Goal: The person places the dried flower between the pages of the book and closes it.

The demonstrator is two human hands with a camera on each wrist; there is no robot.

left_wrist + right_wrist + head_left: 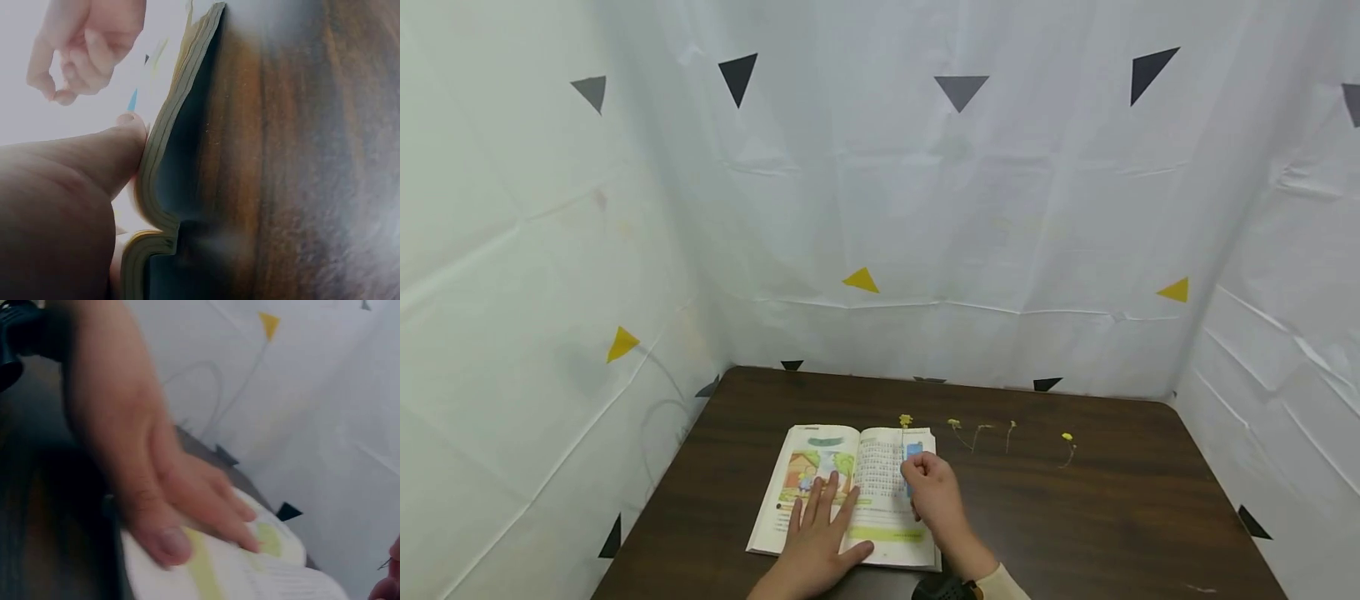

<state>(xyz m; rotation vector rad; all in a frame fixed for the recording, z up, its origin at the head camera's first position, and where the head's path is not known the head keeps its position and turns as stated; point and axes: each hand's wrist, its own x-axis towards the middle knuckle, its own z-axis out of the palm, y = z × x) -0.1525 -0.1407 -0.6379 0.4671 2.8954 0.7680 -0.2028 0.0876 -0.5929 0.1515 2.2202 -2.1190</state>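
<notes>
An open book [887, 542] with a coloured picture on its left page lies on the dark table. My left hand [820, 533], fingers spread, rests across its pages; the thumb [128, 140] lies by the lower page edge in the left wrist view. Over the right page, my right hand [936, 492] pinches the thin stem of a yellow flower [906, 420], its head pointing away past the book's top edge. In the right wrist view, only fingertips [386, 589] of that hand show, with a bit of stem between them.
Right of the book lie several small dried flowers, among them a bright yellow one [1067, 437] and a bent one [954, 425]. White sheeting [895, 208] with triangles surrounds the table [1112, 500]. A black strapped device [942, 588] is on the right wrist.
</notes>
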